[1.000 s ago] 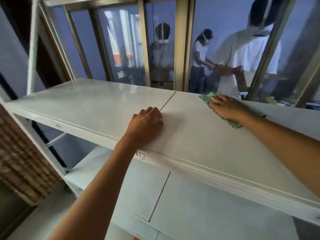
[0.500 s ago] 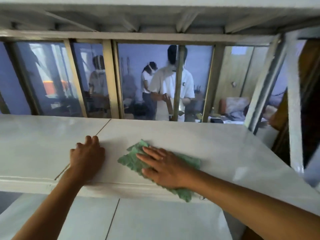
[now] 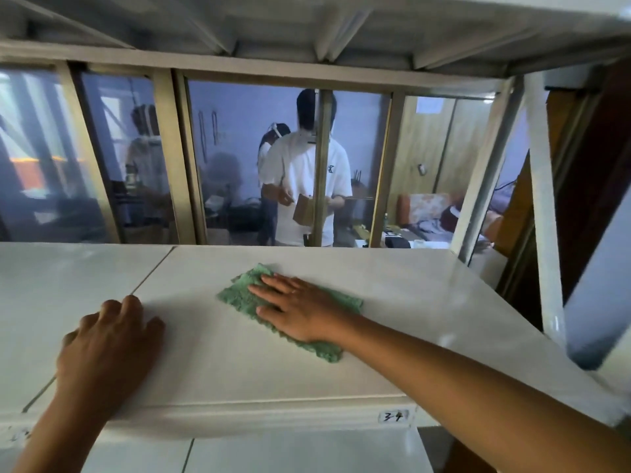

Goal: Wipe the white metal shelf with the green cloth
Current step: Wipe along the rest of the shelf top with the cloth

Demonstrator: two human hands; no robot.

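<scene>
right hand (image 3: pixel 300 310) flat on green cloth (image 3: pixel 239 295) | left hand (image 3: pixel 109 349) on shelf (image 3: pixel 392 288)

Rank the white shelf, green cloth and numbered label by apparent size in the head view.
1. white shelf
2. green cloth, partly hidden under the right hand
3. numbered label

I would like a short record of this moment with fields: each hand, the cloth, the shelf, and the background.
right hand: right hand lies flat, fingers straight, pressing on the green cloth
left hand: left hand rests on the shelf near the front edge, fingers loosely bent, holding nothing
cloth: spread flat on the shelf, partly under the right hand
shelf: white metal shelf, a seam between two panels left of the cloth
label: small tag with handwritten digits on the front edge
background: a person in a white shirt behind the glass
</scene>
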